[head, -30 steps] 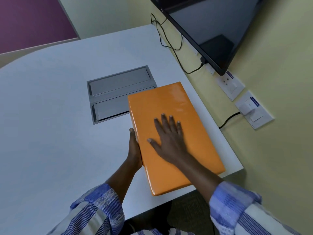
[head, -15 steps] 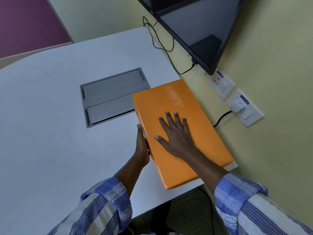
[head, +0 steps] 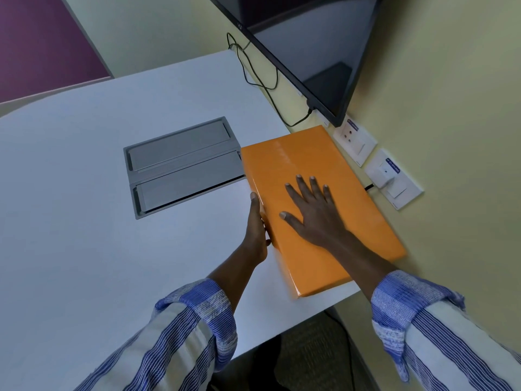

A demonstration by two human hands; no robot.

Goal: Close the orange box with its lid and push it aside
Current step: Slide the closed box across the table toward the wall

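The orange box (head: 298,165) lies flat with its lid on, at the right side of the white table (head: 84,193), its long right edge at the table's edge by the wall. My right hand (head: 310,210) rests palm down on the lid, fingers spread. My left hand (head: 256,227) presses edge-on against the box's left long side, fingers straight along it.
A grey recessed cable hatch (head: 180,165) sits in the table just left of the box's far corner. A dark wall-mounted screen (head: 310,52) hangs above, with black cables (head: 262,77) and wall sockets (head: 392,179) right of the box.
The box has slid to the right and away from me, off the grey hatch toward the wall. Both hands moved with it and kept their places on it.
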